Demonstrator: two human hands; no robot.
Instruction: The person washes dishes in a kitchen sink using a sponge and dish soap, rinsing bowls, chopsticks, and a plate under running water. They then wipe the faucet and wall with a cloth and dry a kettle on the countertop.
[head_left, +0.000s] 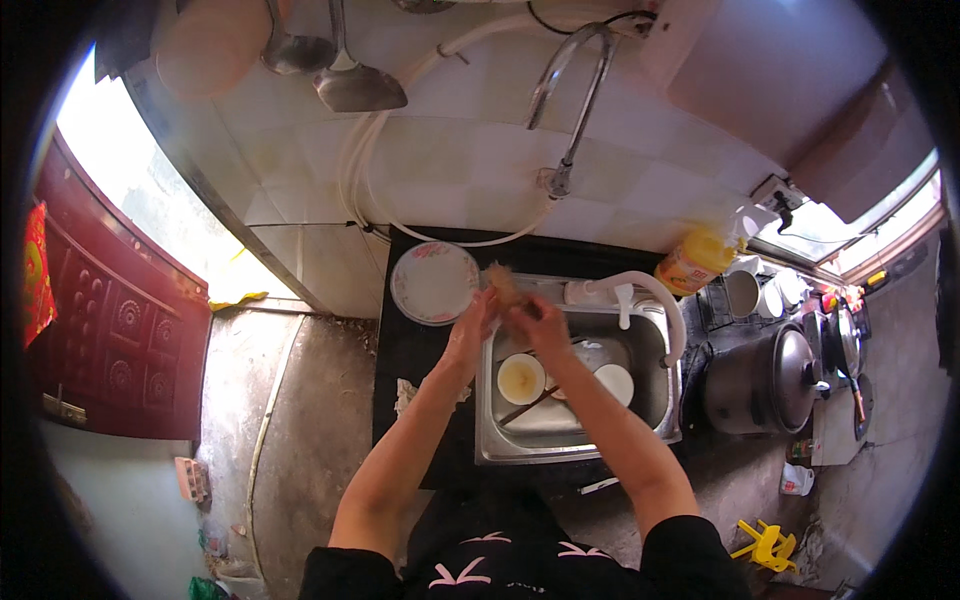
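Note:
Both of my hands are raised over the back left corner of the stainless-steel sink (585, 442). A blurred, tan, fibrous thing (501, 283), perhaps a scrubber, is between them; my left hand (474, 324) touches its left side and my right hand (541, 326) is at its lower right. Which fingers grip it is too blurred to tell. Below, a white bowl (520, 379) with yellowish liquid stands in the basin, beside a brown stick (529, 406). Another white bowl (614, 385) is to the right of my right forearm. A floral plate (435, 283) lies on the black counter left of my hands.
A pale spout (670, 322) curves over the sink's right side, near a white tap lever (624, 306). Behind it stands a yellow bottle (694, 262). A large lidded pot (757, 382) is to the right. A crumpled cloth (406, 396) lies left of the sink. A chrome faucet (559, 176) is wall-mounted.

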